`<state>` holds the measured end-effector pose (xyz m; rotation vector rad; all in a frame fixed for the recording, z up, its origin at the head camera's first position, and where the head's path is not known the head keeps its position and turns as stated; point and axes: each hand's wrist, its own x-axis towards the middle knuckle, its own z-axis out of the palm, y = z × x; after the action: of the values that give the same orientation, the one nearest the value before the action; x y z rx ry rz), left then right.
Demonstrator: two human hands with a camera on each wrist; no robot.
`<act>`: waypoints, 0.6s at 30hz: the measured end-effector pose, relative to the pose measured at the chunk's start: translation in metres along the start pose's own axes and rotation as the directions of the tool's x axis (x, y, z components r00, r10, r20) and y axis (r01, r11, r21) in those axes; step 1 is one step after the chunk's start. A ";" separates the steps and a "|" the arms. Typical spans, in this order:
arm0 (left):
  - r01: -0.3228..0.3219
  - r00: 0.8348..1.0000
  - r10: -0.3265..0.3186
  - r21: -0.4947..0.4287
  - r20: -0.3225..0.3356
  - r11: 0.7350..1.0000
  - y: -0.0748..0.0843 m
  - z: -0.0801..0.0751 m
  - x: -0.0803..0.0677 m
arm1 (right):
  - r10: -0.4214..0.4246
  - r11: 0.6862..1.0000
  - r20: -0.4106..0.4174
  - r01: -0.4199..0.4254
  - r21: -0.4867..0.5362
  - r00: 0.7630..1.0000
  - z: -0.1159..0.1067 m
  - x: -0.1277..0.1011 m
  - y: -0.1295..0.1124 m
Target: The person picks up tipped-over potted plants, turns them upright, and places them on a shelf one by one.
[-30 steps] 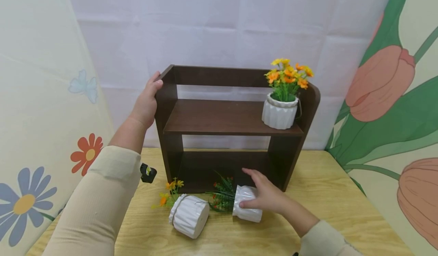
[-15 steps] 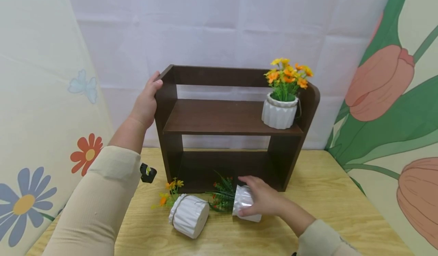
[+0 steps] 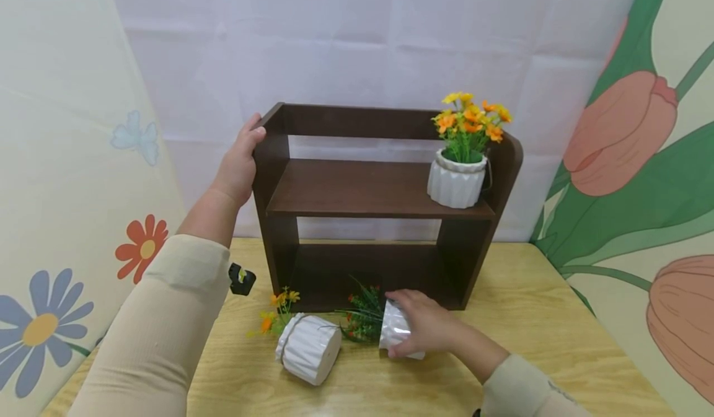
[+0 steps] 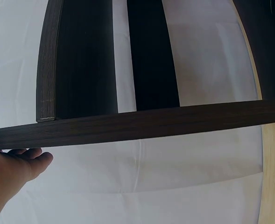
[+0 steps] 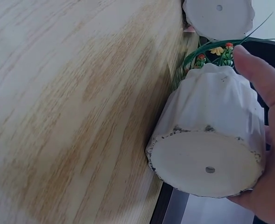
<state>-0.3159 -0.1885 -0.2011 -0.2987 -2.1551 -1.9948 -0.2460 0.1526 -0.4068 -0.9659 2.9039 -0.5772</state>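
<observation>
We see lots of free room on the middle shelf [image 3: 357, 191] — only the flower pot [image 3: 456, 184] stands at its right end. On the tabletop [image 3: 535, 318], two tipped pots [image 3: 308, 356] block the front — the right side is open.

Dark brown shelf [image 3: 362, 188]. Ribbed white pots: one [image 3: 456, 184] with orange and yellow flowers, one [image 3: 308, 347] with yellow-orange blooms, one [image 3: 395, 333] with green leaves and red berries. Pale wood-grain table [image 3: 530, 318]. Cream sleeves. White backdrop [image 3: 357, 39]; side panels printed with flowers and tulips.
</observation>
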 end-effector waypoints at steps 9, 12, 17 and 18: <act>0.005 1.000 -0.005 0.017 0.001 1.000 0.001 0.000 0.000 | 0.020 0.996 0.021 -0.018 -0.083 1.000 0.002 0.001 -0.003; 0.001 1.000 -0.002 0.020 0.002 1.000 0.000 0.000 0.000 | 0.026 0.995 0.025 -0.023 -0.100 0.999 0.002 0.001 -0.005; -0.003 1.000 0.003 0.022 0.002 1.000 0.000 0.000 0.001 | 0.040 0.991 0.021 -0.037 -0.127 0.999 0.003 0.001 -0.007; -0.003 1.000 0.003 0.024 0.002 1.000 0.000 -0.001 0.001 | 0.045 0.990 0.018 -0.042 -0.133 0.999 0.004 0.001 -0.008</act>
<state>-0.3169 -0.1891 -0.2012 -0.2996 -2.1769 -1.9659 -0.2417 0.1452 -0.4075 -0.9134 2.9679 -0.3739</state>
